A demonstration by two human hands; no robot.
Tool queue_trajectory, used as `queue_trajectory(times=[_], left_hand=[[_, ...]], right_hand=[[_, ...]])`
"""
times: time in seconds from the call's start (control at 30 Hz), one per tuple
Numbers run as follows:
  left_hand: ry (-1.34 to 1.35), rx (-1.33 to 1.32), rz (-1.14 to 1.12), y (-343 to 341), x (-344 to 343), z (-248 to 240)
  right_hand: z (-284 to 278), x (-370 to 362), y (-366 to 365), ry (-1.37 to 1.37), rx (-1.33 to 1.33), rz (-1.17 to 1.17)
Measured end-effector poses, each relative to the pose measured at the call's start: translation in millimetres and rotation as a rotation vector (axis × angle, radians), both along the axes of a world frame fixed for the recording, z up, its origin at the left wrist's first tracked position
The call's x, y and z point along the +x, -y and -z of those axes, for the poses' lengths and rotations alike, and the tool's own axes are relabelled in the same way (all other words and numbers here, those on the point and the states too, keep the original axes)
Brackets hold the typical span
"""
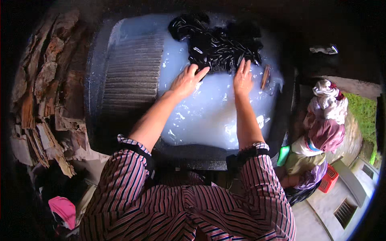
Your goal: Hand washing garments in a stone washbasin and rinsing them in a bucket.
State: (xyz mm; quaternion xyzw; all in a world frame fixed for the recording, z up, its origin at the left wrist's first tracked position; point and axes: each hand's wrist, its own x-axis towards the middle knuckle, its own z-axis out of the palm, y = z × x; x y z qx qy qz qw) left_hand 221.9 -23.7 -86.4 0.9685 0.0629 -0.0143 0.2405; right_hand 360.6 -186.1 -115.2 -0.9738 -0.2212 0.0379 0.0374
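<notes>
Seen from above, two bare hands reach forward into a dark tub [94,76] of cloudy, bluish-white water [201,120], touching a soaked black cloth [223,45]. The cloth lies bunched and wrinkled, mostly just beyond the fingertips, shiny with wet highlights. The left hand [187,81] is at its near left edge, thumb and forefinger spread apart, the other fingers bent; whether they pinch any fabric cannot be told. The right hand [243,79] is at its near right edge, fingers straight and laid against the fabric rather than curled around it. Just right of that hand is a narrow brown object [265,77]. To the left of the left hand, a ribbed grey washboard surface [132,70] slopes along the tub. Well to the right of both hands, outside the tub, sits a heap of white, mauve and olive laundry [327,132], with a red plastic basket [329,179] beside it. Far left of the hands stand rough, bark-covered pieces of wood [48,72]. The forearms emerge from striped sleeves [120,172] pushed up.
</notes>
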Motion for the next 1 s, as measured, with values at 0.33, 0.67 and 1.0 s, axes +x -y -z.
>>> queue_trajectory(times=[0.33,0.67,1.0], left_hand=[[0.233,-0.401,-0.640,-3,-43,21],[-0.084,-1.936,-0.904,6,-64,-51],[0.143,-0.329,-0.123,43,-42,-21]], right_hand=[[-32,-31,55,-0.683,0.149,0.047],[-131,-96,55,-0.803,1.040,-0.172],[-88,-110,31,-1.483,1.423,0.207]])
